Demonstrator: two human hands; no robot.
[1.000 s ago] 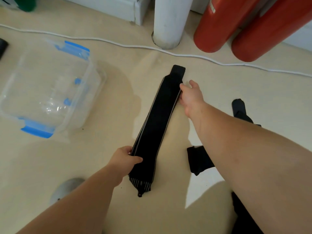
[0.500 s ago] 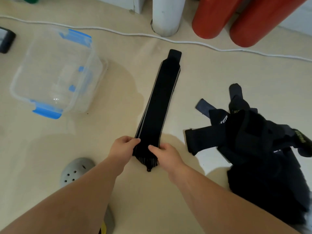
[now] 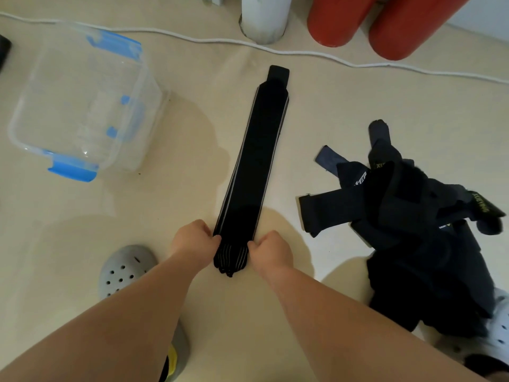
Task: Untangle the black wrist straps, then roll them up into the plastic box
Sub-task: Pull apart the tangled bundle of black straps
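Head view looks down on a long black strap stretched out flat on the pale floor, running away from the person, its far end finishing in a narrower tab. Thin light stripes run along both of its edges and show more clearly at the near end, which is bunched a little. The left hand pinches the near end of the strap at its left edge with curled fingers, and the right hand pinches the same end at its right edge in the same way, so the two hands sit side by side with the strap end between them. Both forearms reach in from the bottom of the picture.

To the right of the strap, apart from it, lies a tangled pile of straps, dark and crossed over one another, with small printed lettering on some. To the left, well apart from the strap, a clear plastic box stands open on the floor, with blue clips on its sides; nothing can be seen in it.

A grey shoe with holes sits just left of the left forearm, and a white shoe shows at the right edge beyond the pile. Farther off, a white cable crosses the floor in front of a white post and two red cylinders.
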